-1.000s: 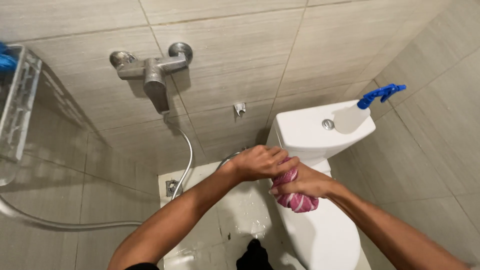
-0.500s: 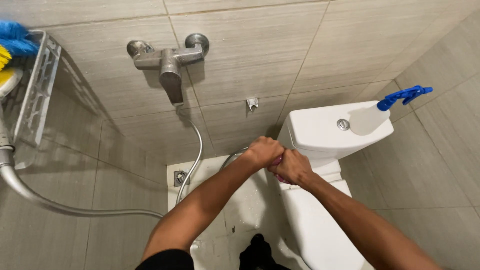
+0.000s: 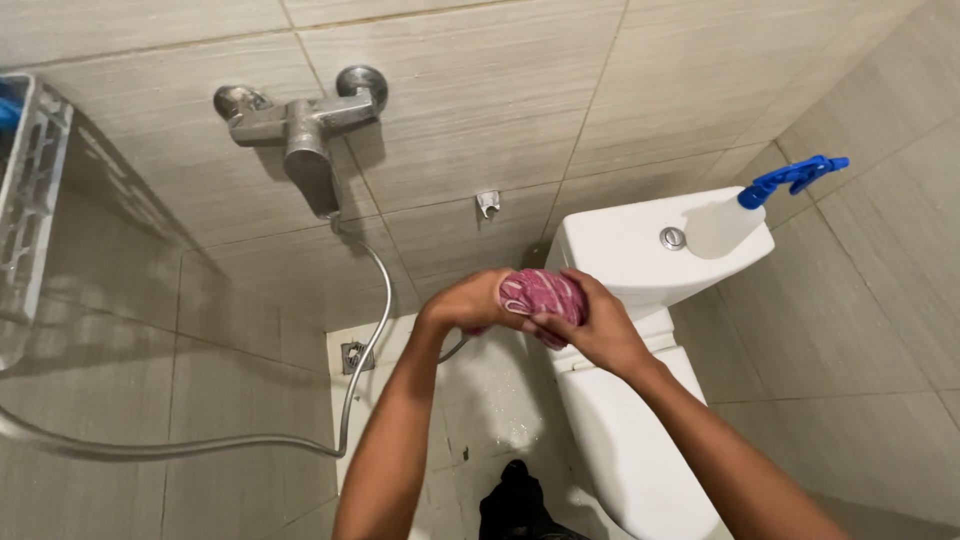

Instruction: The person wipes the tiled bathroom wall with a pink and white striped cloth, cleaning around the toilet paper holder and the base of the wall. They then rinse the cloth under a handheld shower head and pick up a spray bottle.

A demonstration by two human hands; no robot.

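Together, both hands' fingers wrap the bunched pink cloth.

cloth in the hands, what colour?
Pink-red with pale streaks; the cloth shows best in the head view.

The hands hide much of the red cloth, and the wire rack is cut off at left

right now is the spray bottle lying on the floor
No, the spray bottle with the blue trigger sits on top of the white toilet tank, beside the flush button.
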